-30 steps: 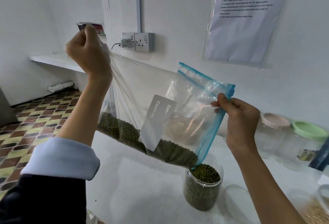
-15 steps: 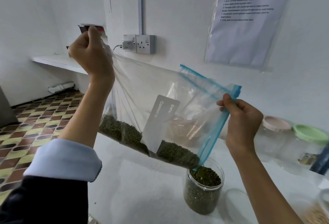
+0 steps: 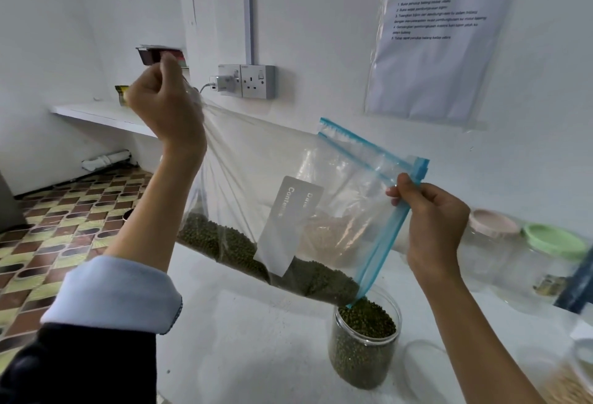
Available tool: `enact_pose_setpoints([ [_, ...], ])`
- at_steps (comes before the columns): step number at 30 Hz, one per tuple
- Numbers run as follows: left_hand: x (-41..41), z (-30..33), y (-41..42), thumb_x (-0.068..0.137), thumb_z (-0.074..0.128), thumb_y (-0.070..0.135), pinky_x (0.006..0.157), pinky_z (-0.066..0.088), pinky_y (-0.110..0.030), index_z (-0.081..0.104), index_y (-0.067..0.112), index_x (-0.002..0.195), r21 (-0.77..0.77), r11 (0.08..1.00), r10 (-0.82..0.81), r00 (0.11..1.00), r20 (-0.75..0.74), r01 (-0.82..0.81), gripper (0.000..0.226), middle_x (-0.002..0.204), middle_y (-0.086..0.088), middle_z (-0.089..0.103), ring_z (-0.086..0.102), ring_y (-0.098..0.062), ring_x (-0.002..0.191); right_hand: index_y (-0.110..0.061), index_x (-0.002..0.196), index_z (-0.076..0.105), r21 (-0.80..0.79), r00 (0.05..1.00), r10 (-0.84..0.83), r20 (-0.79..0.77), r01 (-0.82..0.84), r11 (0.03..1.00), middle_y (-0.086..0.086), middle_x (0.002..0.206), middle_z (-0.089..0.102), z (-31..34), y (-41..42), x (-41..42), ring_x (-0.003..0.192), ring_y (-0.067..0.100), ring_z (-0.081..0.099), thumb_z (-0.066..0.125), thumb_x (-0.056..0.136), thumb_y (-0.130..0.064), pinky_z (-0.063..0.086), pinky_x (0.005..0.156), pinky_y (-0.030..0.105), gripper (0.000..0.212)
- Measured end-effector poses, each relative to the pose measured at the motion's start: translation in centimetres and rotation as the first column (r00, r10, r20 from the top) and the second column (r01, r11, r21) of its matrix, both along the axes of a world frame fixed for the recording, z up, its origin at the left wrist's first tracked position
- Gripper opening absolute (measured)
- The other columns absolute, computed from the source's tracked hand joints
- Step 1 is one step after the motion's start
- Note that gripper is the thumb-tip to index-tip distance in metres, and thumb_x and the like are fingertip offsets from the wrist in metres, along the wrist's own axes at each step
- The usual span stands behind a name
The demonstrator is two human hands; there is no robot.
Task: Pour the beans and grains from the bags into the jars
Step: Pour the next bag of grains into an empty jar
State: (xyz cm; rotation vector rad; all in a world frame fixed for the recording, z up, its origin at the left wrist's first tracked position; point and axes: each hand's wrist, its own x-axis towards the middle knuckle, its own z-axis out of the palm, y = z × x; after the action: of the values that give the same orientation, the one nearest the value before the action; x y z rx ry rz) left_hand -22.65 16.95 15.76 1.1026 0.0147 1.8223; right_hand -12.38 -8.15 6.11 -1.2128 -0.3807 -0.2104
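Note:
A clear zip bag [image 3: 272, 172] with a blue seal hangs tilted over the table, green beans lying along its lower edge. My left hand [image 3: 167, 108] grips its bottom corner, raised high. My right hand [image 3: 433, 220] pinches the blue zip edge near the open mouth. The mouth's low corner dips into an open clear jar [image 3: 364, 349] almost full of green beans. A white label on the bag faces me.
A loose clear lid [image 3: 423, 362] lies right of the jar on the white table [image 3: 244, 346]. Jars with a pink lid [image 3: 494, 222] and a green lid [image 3: 555, 240] stand at the back right. A container of pale grains [image 3: 571, 384] sits at the right edge. Wall socket [image 3: 253, 80] behind.
My left hand has lifted the bag's bottom corner slightly higher; beans have slid toward the mouth and the level in the jar has risen a little.

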Motion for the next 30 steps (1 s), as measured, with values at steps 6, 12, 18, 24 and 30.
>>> enact_pose_setpoints([
  [6, 0.4, 0.2, -0.7, 0.071, 0.051, 0.012, 0.043, 0.010, -0.034, 0.023, 0.012, 0.043, 0.000, 1.000, -0.014, 1.000, 0.003, 0.014, 0.040, 0.045, -0.016, 0.022, 0.018, -0.040, 0.037, -0.013, 0.067, 0.068, 0.024, 1.000, -0.008, -0.019, 0.008, 1.000, -0.012, 0.054, 0.065, 0.2, -0.5, 0.3, 0.056, -0.003, 0.057, 0.068, 0.086, -0.016, 0.045, 0.060, 0.006, 0.019],
  [12, 1.0, 0.2, -1.0, 0.067, 0.053, 0.020, 0.046, 0.010, -0.038, 0.017, 0.009, 0.049, 0.015, 0.999, -0.037, 0.999, 0.010, 0.037, 0.041, 0.044, -0.017, 0.023, 0.018, -0.041, 0.038, -0.017, 0.065, 0.068, 0.001, 1.000, -0.025, -0.011, 0.025, 1.000, -0.011, 0.056, 0.066, 0.0, -0.8, 0.5, 0.058, -0.001, 0.058, 0.068, 0.086, -0.019, 0.046, 0.061, 0.008, 0.021],
  [18, 1.3, 0.3, -1.1, 0.070, 0.051, 0.013, 0.049, 0.007, -0.037, 0.017, 0.008, 0.049, 0.026, 0.999, -0.037, 0.999, 0.007, 0.037, 0.041, 0.045, -0.015, 0.023, 0.019, -0.041, 0.038, -0.017, 0.064, 0.067, 0.007, 0.999, -0.051, 0.013, 0.051, 0.999, -0.012, 0.055, 0.065, 0.1, -1.3, 0.3, 0.056, 0.000, 0.056, 0.068, 0.086, -0.018, 0.046, 0.065, 0.014, 0.022],
  [24, 1.2, 0.6, -1.1, 0.068, 0.052, 0.013, 0.050, 0.007, -0.038, 0.017, 0.010, 0.048, 0.039, 0.997, -0.060, 0.998, 0.022, 0.059, 0.040, 0.044, -0.011, 0.020, 0.016, -0.039, 0.038, -0.013, 0.063, 0.066, 0.084, 0.996, -0.061, 0.061, 0.055, 0.995, -0.010, 0.055, 0.066, 0.1, -1.4, -0.8, 0.054, 0.001, 0.056, 0.067, 0.086, -0.011, 0.047, 0.062, 0.013, 0.023],
  [30, 0.8, 1.0, -1.4, 0.074, 0.048, 0.005, 0.047, 0.007, -0.035, 0.021, 0.015, 0.044, 0.047, 0.997, -0.063, 0.998, 0.027, 0.062, 0.042, 0.043, -0.009, 0.011, 0.014, -0.036, 0.041, -0.012, 0.062, 0.066, 0.121, 0.997, -0.045, 0.058, 0.038, 0.992, -0.009, 0.054, 0.066, 0.0, -1.3, -1.1, 0.053, 0.002, 0.056, 0.067, 0.086, -0.010, 0.048, 0.061, 0.014, 0.024],
])
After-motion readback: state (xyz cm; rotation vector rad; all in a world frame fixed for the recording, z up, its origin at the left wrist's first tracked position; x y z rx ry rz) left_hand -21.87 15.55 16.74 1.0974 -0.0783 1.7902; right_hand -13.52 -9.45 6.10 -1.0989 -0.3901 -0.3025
